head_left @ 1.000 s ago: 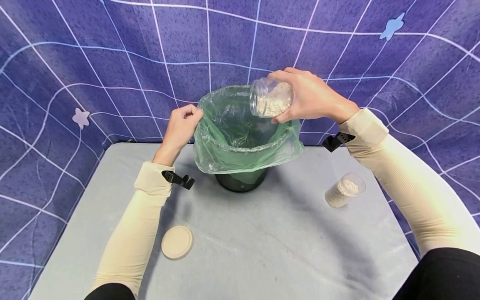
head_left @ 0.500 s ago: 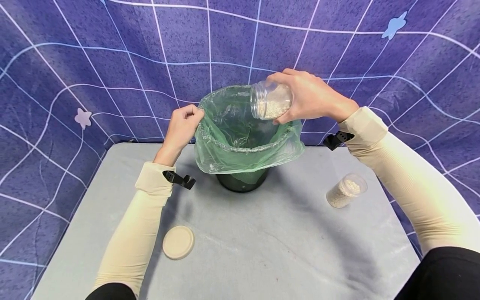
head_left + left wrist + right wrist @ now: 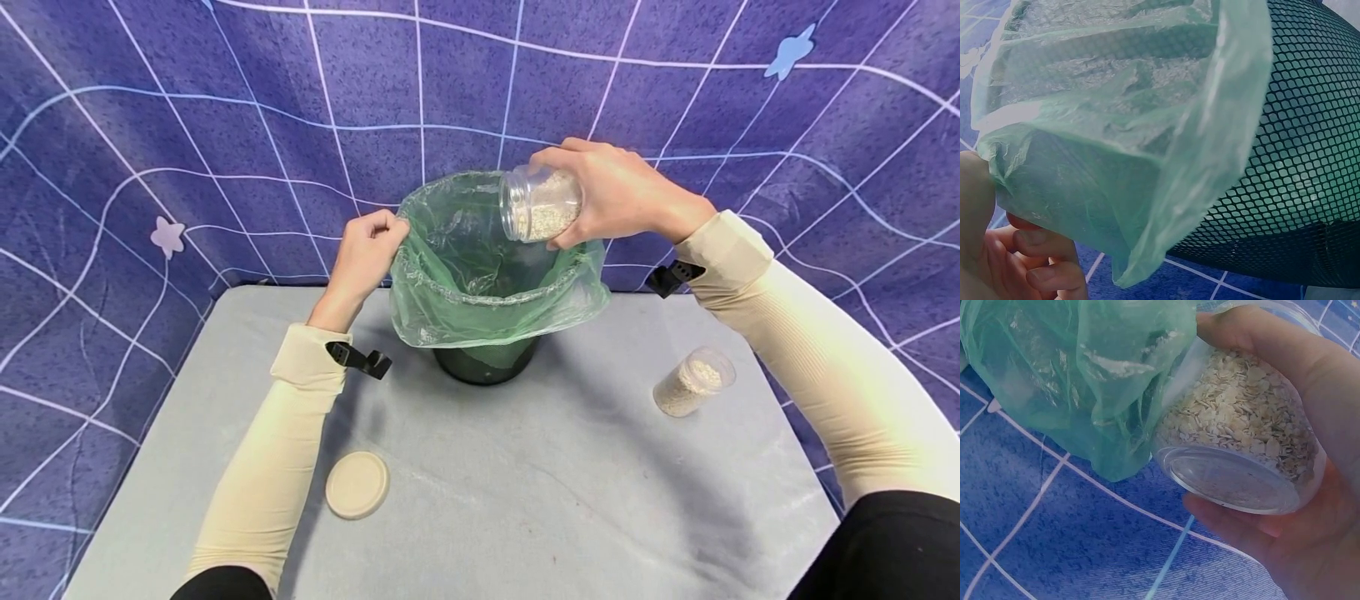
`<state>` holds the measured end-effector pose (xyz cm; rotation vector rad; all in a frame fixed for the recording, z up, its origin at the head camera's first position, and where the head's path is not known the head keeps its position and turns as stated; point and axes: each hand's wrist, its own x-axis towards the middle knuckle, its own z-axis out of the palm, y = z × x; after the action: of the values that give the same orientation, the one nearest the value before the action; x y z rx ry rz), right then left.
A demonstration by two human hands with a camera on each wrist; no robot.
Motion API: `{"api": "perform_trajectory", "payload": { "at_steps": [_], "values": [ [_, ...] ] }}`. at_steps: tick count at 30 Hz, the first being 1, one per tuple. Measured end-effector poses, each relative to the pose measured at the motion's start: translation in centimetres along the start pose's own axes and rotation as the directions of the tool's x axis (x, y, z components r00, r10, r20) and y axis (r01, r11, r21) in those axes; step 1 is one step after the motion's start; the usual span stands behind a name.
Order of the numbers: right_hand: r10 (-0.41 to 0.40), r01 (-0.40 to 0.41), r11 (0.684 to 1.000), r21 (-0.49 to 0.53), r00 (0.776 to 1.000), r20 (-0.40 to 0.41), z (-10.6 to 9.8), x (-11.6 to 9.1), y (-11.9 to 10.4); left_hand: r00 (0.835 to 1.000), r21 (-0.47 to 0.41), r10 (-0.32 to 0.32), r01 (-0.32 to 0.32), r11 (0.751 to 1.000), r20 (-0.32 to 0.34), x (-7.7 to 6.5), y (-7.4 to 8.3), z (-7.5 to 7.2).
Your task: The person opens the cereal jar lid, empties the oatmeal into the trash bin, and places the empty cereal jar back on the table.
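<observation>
Head view: the left hand [image 3: 363,254] pinches the edge of the green bag [image 3: 491,323] lining the dark bin [image 3: 480,368], while the right hand [image 3: 618,192] curls round a clear jar [image 3: 549,207] tipped on its side above the bag's mouth, opening facing left. Pale flakes [image 3: 1244,406] remain inside. A second jar [image 3: 692,383] and a round lid [image 3: 357,485] rest well apart on the grey table [image 3: 525,500].

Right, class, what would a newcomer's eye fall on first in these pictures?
Probably the green bag lining the bin at the far side of the table, its edge pinched by the left hand. Then the jar of flakes, tipped sideways in the right hand, its mouth toward the bag's opening.
</observation>
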<state>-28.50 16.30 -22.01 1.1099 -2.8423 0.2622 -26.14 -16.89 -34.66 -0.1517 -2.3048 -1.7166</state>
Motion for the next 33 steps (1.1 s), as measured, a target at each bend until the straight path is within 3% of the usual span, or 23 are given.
{"api": "perform_trajectory", "payload": {
  "at_steps": [33],
  "values": [
    [0.000, 0.005, 0.998, -0.066, 0.998, 0.065, -0.11, 0.46, -0.22, 1.000, -0.012, -0.001, 0.001, 1.000, -0.001, 0.00, 0.07, 0.01]
  ]
}}
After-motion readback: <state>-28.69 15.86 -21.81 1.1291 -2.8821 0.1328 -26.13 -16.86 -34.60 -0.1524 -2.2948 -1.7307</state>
